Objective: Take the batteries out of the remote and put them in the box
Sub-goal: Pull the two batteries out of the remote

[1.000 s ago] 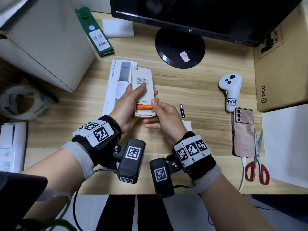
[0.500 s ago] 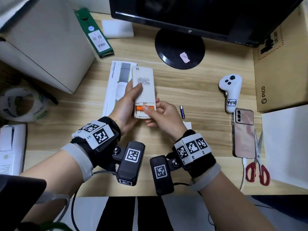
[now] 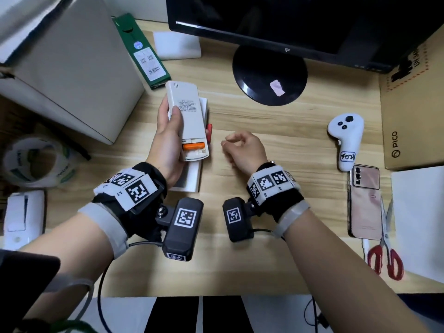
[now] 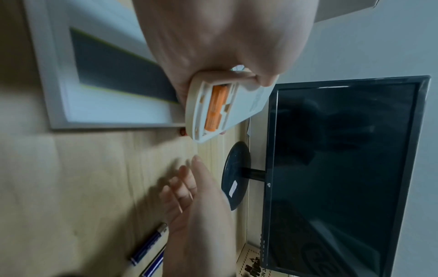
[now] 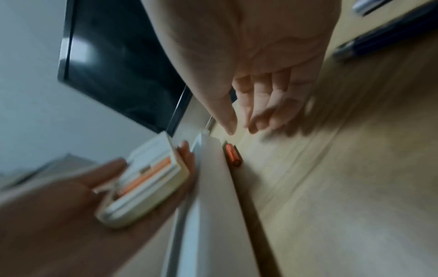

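My left hand (image 3: 168,140) grips the white remote (image 3: 186,116) back-up above a flat white box (image 3: 192,179). The remote's compartment is uncovered, with one orange battery (image 3: 193,147) in the upper slot; it also shows in the left wrist view, as the orange battery (image 4: 214,110). A second orange battery (image 3: 209,132) lies on the desk against the box's right edge, the same loose battery (image 5: 232,155) seen from the right wrist. My right hand (image 3: 236,143) hovers to the right of it, fingers loosely curled and holding nothing. A blue battery (image 4: 148,245) lies on the desk near my right wrist.
The monitor stand (image 3: 269,75) is behind. A white controller (image 3: 346,138), a phone (image 3: 364,200), red scissors (image 3: 384,255) and a cardboard box (image 3: 413,104) sit right. A grey case (image 3: 67,68), a green box (image 3: 141,54) and a tape roll (image 3: 33,162) are left.
My right hand has left the remote and drawn back to the right. An orange battery now lies on the desk beside the white box. The left hand shifted the remote left.
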`<state>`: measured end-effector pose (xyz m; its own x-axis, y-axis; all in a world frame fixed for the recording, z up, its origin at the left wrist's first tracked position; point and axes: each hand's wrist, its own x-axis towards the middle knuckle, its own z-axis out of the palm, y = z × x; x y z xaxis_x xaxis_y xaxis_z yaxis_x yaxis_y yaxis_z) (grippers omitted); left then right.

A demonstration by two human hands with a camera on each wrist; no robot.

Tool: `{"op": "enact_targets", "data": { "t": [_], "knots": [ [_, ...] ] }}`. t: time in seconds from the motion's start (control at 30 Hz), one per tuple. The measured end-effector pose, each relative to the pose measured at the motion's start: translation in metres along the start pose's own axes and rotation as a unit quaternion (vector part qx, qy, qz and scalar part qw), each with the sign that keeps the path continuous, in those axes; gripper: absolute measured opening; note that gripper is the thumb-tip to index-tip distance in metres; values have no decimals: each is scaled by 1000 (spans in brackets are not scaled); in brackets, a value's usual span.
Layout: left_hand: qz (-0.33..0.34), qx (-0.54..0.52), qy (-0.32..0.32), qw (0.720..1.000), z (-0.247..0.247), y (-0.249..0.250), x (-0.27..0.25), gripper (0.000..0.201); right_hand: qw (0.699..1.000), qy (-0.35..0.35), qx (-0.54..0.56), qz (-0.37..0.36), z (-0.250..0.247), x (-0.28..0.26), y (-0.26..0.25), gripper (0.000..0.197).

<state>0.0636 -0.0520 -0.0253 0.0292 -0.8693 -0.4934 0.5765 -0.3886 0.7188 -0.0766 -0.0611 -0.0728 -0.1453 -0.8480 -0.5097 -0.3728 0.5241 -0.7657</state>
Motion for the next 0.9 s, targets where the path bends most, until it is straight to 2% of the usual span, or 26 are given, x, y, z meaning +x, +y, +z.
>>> {"op": "enact_targets", "data": {
  "t": [0.13,0.2,0.3,0.4,0.57,0.67,0.77,0.9],
  "knots": [
    [0,1,0,1000,-1,4,6,41,994,10,-91,-52,11,13,-12,32],
    [0,10,0,1000,-1,4,9,42,990,1,-116,-86,16,16,-21,35],
    [-3,3,3,1000,-3,6,11,42,966,-33,-213,-142,21,20,-26,32],
    [-14,-25,12,1000,-6,7,13,41,944,-28,-282,-170,23,21,-21,22],
    [-3,-2,-6,1000,-7,6,12,42,945,-15,-284,-163,13,14,-9,17],
    [6,8,-16,1000,-8,4,10,43,963,5,-214,-165,3,4,-3,15],
    [5,7,-21,1000,-6,0,7,39,986,2,-61,-153,-6,-11,-3,12],
    [-14,13,-23,1000,0,-7,1,40,983,-33,108,-145,-21,-32,-10,20]
  ]
}}
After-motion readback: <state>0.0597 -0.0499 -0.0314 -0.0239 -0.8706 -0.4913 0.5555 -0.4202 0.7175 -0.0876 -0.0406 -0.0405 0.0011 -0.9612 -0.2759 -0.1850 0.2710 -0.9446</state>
